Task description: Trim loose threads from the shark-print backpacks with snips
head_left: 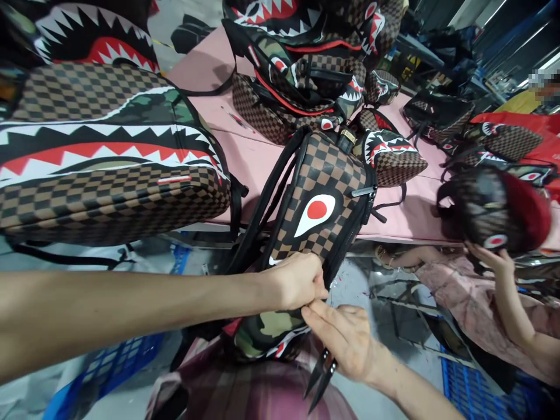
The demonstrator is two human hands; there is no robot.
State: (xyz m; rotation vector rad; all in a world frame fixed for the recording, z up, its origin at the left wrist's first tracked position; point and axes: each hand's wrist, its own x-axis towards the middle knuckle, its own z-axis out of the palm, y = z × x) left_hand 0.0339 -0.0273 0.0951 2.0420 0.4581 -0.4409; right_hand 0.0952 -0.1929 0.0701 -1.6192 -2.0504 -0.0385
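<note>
A brown-and-black checkered backpack (330, 169) with a red-and-white eye slopes from the pink table down to my lap, its camouflage end lowest. My left hand (300, 280) is closed in a fist at the bag's side edge; what its fingers pinch is hidden. My right hand (343, 338) touches it from below, fingers bent against the same edge. Dark thread snips (321, 373) stick out under my right palm, blades pointing down, held in that hand.
A large shark-mouth bag (114, 157) lies on the pink table (210, 64) at left. More such bags (301, 76) are heaped behind. At right a person in pink (464, 297) handles another bag (485, 204). Blue crates (114, 367) stand below.
</note>
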